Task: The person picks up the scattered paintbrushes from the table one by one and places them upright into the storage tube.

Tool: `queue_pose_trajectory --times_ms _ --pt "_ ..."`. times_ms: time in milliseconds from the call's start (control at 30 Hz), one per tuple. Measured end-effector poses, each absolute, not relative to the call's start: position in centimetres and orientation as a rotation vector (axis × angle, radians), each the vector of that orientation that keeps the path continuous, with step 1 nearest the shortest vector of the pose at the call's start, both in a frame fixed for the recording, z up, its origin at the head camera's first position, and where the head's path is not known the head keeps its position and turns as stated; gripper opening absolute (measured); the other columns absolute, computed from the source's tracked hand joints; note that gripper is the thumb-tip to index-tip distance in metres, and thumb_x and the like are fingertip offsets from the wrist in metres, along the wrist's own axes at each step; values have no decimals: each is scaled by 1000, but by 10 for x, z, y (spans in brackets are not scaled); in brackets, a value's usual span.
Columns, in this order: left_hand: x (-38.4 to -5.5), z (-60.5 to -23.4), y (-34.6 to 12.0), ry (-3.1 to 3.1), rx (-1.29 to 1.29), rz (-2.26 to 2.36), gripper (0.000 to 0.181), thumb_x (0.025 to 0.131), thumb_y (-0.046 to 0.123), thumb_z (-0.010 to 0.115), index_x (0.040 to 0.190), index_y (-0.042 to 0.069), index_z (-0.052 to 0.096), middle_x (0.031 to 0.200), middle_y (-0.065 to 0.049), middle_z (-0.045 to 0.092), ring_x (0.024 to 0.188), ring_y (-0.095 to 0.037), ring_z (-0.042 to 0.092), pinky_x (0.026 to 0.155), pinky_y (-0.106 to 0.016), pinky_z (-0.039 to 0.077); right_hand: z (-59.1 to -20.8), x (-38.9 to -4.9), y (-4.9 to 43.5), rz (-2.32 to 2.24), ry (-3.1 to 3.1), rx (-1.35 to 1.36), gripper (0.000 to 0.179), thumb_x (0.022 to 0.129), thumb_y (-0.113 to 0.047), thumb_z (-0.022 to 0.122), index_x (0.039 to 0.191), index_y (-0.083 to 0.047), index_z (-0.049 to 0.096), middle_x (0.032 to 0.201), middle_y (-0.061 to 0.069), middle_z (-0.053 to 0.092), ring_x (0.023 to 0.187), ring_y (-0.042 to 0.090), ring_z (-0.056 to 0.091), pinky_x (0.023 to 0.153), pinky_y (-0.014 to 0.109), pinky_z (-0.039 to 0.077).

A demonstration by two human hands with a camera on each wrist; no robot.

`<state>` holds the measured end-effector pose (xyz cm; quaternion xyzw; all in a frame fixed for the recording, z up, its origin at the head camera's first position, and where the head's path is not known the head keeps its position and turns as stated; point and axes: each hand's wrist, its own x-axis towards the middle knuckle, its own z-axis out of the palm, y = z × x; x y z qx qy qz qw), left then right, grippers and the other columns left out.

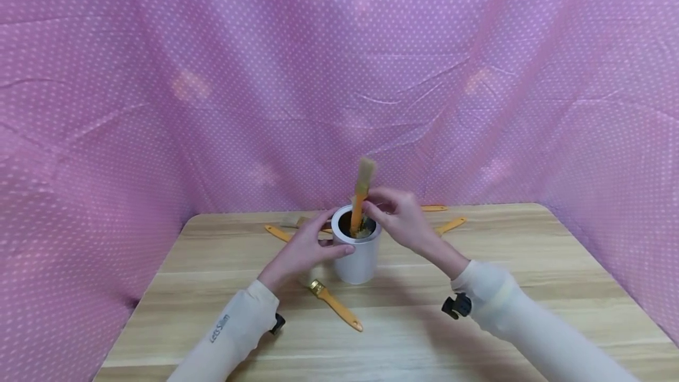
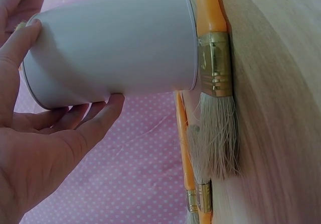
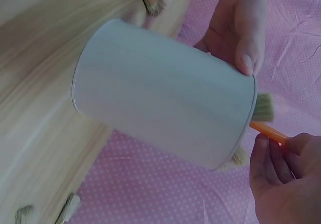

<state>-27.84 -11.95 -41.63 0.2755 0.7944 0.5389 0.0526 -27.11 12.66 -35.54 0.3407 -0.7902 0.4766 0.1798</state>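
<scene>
A white cylindrical can [image 1: 356, 264] stands upright on the table. My left hand [image 1: 310, 246] grips its side near the rim, thumb in front and fingers around the far side, as the left wrist view also shows. My right hand [image 1: 400, 217] pinches a paintbrush [image 1: 358, 208] by its orange handle. That brush points bristles up, its handle's lower end inside the can's mouth. More brush bristles [image 3: 264, 107] show at the can's rim in the right wrist view; their handles are hidden inside the can.
A paintbrush [image 1: 336, 306] lies just in front of the can. Other orange-handled brushes lie to the left [image 1: 278, 233] and right [image 1: 451, 226] of it, partly hidden by the hands. The wooden table [image 1: 530, 311] backs onto a pink dotted curtain [image 1: 339, 75].
</scene>
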Motion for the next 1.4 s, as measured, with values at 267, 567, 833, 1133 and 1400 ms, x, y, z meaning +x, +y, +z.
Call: queue_pose_trajectory --times_ms 267,567,833,1133,1400 --pt "-276 -415 -120 2448 829 1615 83 83 43 86 152 31 43 141 5 50 128 -22 50 99 -39 53 -358 -271 123 1301 -2304 1002 31 92 -6 77 122 -2 70 109 6 74 91 15 69 79 33 60" --pt "-277 -414 -119 2426 846 1639 83 81 43 87 151 30 45 143 5 51 130 -25 48 102 -45 50 -356 -274 145 1274 -2251 964 30 91 -4 77 121 -2 69 104 5 74 85 20 69 74 32 59" --pt "-275 -414 -119 2432 845 1634 84 80 44 88 151 32 44 143 4 51 130 -25 48 101 -44 50 -367 -288 178 1238 -2306 843 26 95 -8 74 120 -3 70 103 5 74 85 19 69 74 37 60" --pt "-278 -412 -114 2431 841 1609 87 80 45 87 153 33 42 145 8 49 130 -24 48 100 -37 52 -405 -310 230 1105 -2460 784 24 98 -9 69 119 1 69 109 14 73 93 25 68 78 46 59" --pt "-279 -415 -120 2436 777 1624 91 78 46 88 154 30 41 144 6 49 131 -21 50 98 -37 53 -439 -332 272 918 -2697 826 30 93 4 68 123 7 65 122 23 64 109 45 61 89 55 55"
